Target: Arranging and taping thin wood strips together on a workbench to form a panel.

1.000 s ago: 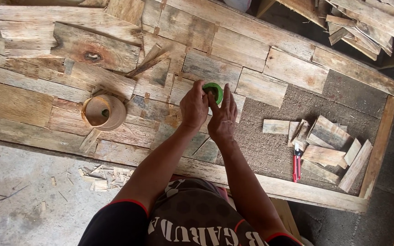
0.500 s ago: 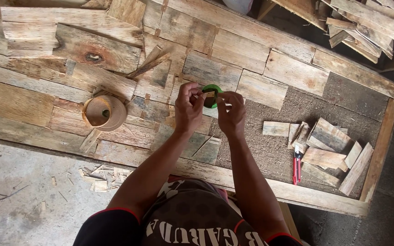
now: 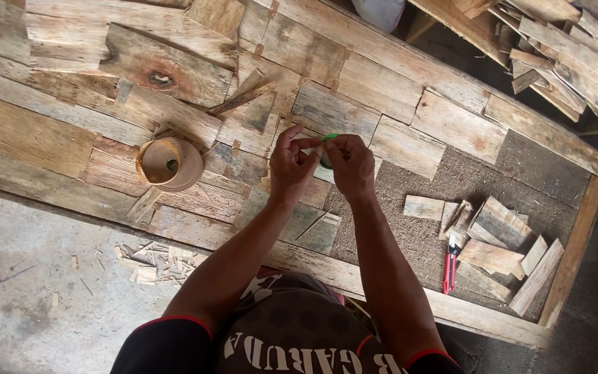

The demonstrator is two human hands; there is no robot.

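Both my hands meet over a large wooden panel (image 3: 327,62) covered with patchwork veneer pieces. My left hand (image 3: 291,165) and my right hand (image 3: 351,165) pinch a small green tape roll (image 3: 327,140) between their fingertips; most of it is hidden behind the fingers. A brown roll of paper tape (image 3: 169,163) lies on the panel to the left of my left hand.
Loose cut wood pieces (image 3: 494,244) lie on the bare brown area at the right, with a red utility knife (image 3: 448,266) beside them. A stack of wood strips (image 3: 555,41) sits at the upper right. Wood chips (image 3: 148,262) litter the concrete floor below the panel.
My hands drew slightly back toward me and closer together around the green roll, which is now more covered by my fingers.
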